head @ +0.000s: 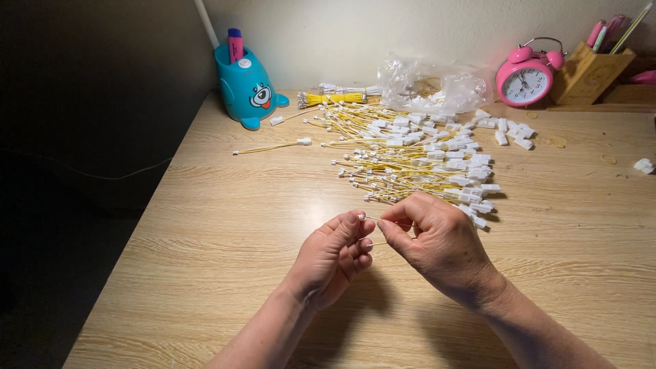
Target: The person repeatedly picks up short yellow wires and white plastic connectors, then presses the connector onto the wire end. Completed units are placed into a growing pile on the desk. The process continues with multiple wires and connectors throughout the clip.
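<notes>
Two hands meet over the table (225, 225): left hand (335, 256) and right hand (437, 239) pinch one thin wire (370, 219) between fingertips. Behind, a pen cup (247, 85) holds a marker (235, 44); a plastic bag (430, 85) holds connectors.

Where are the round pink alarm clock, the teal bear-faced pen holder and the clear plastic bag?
Round pink alarm clock (525, 83), head view, dial.
Teal bear-faced pen holder (247, 89), head view, front.
Clear plastic bag (427, 85), head view, middle.
</notes>
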